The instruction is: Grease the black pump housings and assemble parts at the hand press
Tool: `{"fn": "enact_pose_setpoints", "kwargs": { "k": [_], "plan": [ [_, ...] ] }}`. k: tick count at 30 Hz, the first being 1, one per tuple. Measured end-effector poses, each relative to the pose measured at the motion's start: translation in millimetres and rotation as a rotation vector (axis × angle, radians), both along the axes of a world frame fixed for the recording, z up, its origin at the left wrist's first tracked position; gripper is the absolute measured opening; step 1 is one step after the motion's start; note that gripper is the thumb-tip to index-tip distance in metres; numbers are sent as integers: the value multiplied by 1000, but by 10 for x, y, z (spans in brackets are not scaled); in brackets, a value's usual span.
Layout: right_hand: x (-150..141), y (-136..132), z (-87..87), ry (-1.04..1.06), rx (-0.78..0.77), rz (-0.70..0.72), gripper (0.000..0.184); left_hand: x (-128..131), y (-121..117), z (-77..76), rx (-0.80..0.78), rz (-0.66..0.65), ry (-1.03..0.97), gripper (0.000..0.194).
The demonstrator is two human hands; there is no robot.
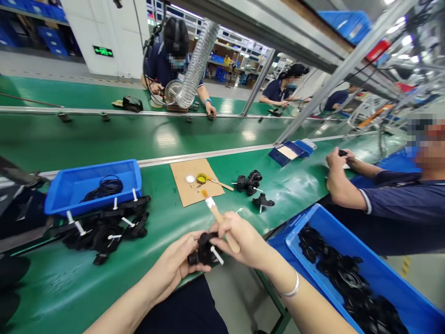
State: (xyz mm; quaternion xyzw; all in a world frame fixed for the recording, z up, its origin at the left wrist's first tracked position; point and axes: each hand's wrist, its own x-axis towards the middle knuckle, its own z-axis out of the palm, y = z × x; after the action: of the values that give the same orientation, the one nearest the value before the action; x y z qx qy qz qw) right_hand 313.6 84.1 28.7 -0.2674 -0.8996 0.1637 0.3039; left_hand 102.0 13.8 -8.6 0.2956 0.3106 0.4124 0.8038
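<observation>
My left hand (pixel 177 260) is closed around a black plastic part (pixel 205 248) with a white pin (pixel 217 255) sticking out, held over the bench's front edge. In my right hand (pixel 243 239) is a paintbrush (pixel 216 211) with a wooden handle, its yellowish bristles pointing away from me; the fingers also touch the black part. Beyond the brush lies a cardboard sheet (pixel 184 188) bearing a small tin of yellow substance (pixel 201 178), a white lid (pixel 190 178) and a second brush (pixel 222 185).
At left, a blue bin (pixel 93 204) holds black rings (pixel 107 186); black parts (pixel 100 234) with white pins lie before it. More black parts (pixel 249 182) sit right of the cardboard. A larger blue bin (pixel 302 218) of black parts stands right, near a co-worker (pixel 392 195).
</observation>
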Motion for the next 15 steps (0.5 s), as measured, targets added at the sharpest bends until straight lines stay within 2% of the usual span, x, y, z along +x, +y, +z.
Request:
{"fn": "enact_pose_setpoints", "kwargs": {
  "k": [2, 5, 7, 8, 9, 11, 15],
  "plan": [
    [-224, -91, 33, -3, -39, 170, 18, -46, 31, 64, -21, -58, -43, 43],
    [-377, -79, 64, 46, -223, 247, 23, -186, -15, 63, -98, -67, -101, 40],
    [-382, 6, 78, 183, -379, 209, 18, -294, -75, 54, -192, 26, -145, 40],
    [-371, 61, 80, 275, -424, 147, 13, -347, -102, 56, -240, 86, -165, 41],
    [-359, 119, 77, 370, -446, 69, 14, -400, -121, 64, -287, 145, -186, 42],
    [-350, 225, 57, 521, -477, -47, 26, -499, -140, 89, -359, 234, -238, 44],
    [-423, 317, 8, 718, -717, -3, 36, -650, -140, 121, -412, 318, -333, 49]
  ]
}}
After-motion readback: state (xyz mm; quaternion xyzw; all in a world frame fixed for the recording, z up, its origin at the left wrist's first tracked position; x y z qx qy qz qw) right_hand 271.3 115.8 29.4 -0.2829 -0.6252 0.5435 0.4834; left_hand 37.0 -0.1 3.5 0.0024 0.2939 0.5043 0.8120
